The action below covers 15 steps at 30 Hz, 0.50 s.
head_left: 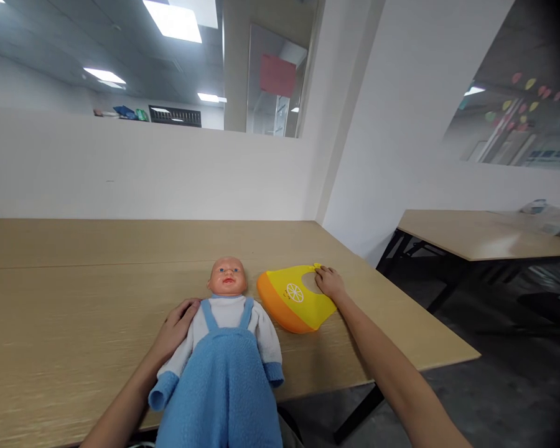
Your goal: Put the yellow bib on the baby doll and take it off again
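Observation:
A baby doll (pixel 228 348) in a white top and light-blue dungarees leans face up at the table's near edge, its legs cut off by the bottom of the view. My left hand (pixel 178 326) holds the doll beside its shoulder; some fingertips are hidden behind the sleeve. To the doll's right, a yellow bib (pixel 303 297) with an orange pocket and a white citrus-slice print lies on the tabletop. My right hand (pixel 329 283) grips the bib's neck strap at its far right end, fingers curled over it.
The wooden table (pixel 84 311) meets a white wall at the back. Its right edge slants down toward me. A second table (pixel 471 233) with black legs stands to the right, bearing clear plastic bags (pixel 553 218). Windows (pixel 168 68) sit above the wall.

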Available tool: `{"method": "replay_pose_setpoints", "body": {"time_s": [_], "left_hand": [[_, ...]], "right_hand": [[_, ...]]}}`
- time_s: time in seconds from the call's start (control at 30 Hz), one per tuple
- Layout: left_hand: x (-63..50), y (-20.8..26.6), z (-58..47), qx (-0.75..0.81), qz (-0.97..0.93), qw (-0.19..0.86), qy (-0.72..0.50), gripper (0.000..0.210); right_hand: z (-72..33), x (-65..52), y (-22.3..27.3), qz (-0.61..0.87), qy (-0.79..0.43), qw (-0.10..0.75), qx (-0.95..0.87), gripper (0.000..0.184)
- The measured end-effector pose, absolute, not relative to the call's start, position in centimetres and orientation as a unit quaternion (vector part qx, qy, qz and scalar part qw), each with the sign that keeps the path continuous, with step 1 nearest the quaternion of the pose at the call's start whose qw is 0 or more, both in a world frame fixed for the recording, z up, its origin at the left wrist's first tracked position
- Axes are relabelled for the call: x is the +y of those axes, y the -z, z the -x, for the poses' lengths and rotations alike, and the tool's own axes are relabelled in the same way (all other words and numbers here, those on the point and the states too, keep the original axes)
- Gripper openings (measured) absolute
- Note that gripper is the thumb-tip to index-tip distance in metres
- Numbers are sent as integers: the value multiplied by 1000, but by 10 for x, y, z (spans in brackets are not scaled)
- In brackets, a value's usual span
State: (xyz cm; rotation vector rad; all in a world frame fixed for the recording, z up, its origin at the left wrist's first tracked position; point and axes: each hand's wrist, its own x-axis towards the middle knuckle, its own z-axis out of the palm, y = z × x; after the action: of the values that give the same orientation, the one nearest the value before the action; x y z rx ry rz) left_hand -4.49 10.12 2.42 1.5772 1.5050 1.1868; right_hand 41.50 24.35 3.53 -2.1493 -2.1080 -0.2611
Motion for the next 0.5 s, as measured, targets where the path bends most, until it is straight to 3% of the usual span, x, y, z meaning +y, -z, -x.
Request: {"method": "replay_pose_setpoints", "body": {"time_s": [0.5], "left_hand": [[9, -18, 69, 586, -526, 384, -482, 44]], "right_hand": [[-414, 245, -36, 748, 46, 47, -660, 52]]}}
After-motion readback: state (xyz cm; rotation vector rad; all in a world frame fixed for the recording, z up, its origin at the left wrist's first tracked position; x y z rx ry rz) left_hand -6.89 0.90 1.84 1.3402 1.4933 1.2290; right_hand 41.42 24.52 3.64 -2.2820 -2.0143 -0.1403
